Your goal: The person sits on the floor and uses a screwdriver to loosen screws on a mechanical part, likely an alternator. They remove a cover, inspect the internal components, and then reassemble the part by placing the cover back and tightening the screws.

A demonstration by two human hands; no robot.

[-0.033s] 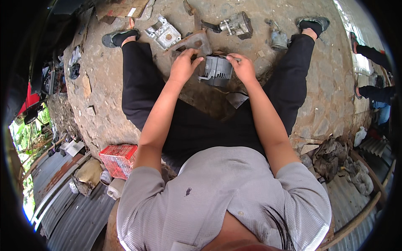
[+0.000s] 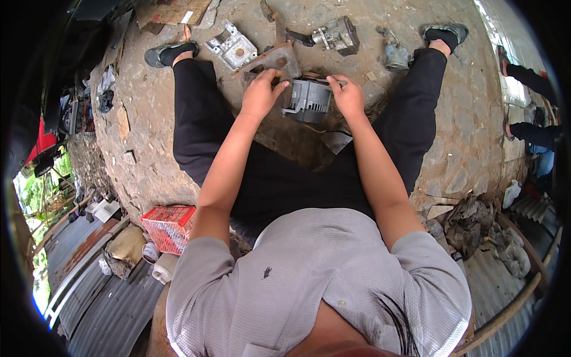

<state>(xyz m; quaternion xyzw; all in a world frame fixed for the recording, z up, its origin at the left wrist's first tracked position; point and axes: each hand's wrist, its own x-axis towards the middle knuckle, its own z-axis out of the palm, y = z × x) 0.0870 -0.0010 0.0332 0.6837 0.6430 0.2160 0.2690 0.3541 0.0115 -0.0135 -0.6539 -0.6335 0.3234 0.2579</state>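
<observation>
Grey metal makes up the motor [image 2: 309, 102], at twelve o'clock from the person, between both hands. At its nine o'clock, the left hand [image 2: 260, 95] has curled fingers, thumb held apart; I cannot tell whether they grip anything. At its three o'clock, the right hand [image 2: 347, 96] pinches a slim bar [image 2: 342, 83], finger and thumb closed. Toward eleven lies a rusty plate [image 2: 282, 59].

Soft daylight fills the middle; glare whitens both sides; dark edges bend
</observation>
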